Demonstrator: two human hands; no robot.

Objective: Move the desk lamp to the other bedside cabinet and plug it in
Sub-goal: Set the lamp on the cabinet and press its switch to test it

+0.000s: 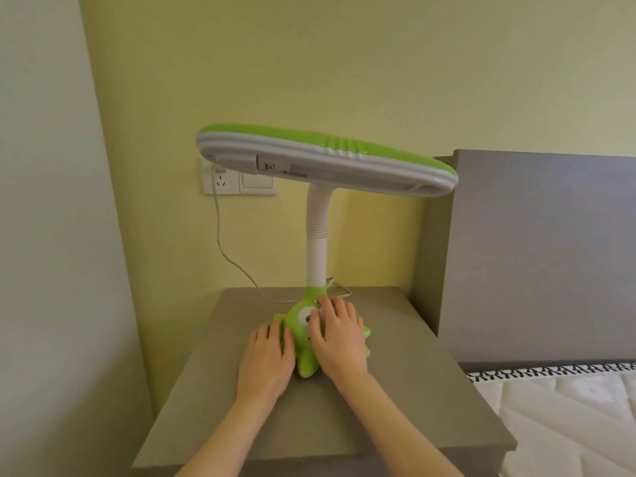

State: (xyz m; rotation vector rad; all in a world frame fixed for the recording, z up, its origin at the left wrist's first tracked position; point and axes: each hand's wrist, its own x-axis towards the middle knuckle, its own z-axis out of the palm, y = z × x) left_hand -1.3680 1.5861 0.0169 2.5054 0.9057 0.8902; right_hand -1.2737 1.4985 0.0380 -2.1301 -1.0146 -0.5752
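A green and white desk lamp point(320, 160) stands on a grey bedside cabinet point(395, 390). Its green cartoon-shaped base point(303, 359) sits mid-cabinet, with a white ribbed neck rising to a long flat head. My left hand point(266, 359) rests against the base's left side, fingers curved on it. My right hand point(339, 335) lies over the base's top right, fingers spread across its eye. A white cord point(220, 242) runs from behind the base up to a wall socket point(220, 180), where the plug sits, partly hidden by the lamp head.
A wall switch point(257, 182) sits beside the socket on the yellow wall. A grey headboard point(537, 256) rises right of the cabinet, with a white quilted mattress point(568, 421) below it. A pale wall point(51, 235) closes the left side.
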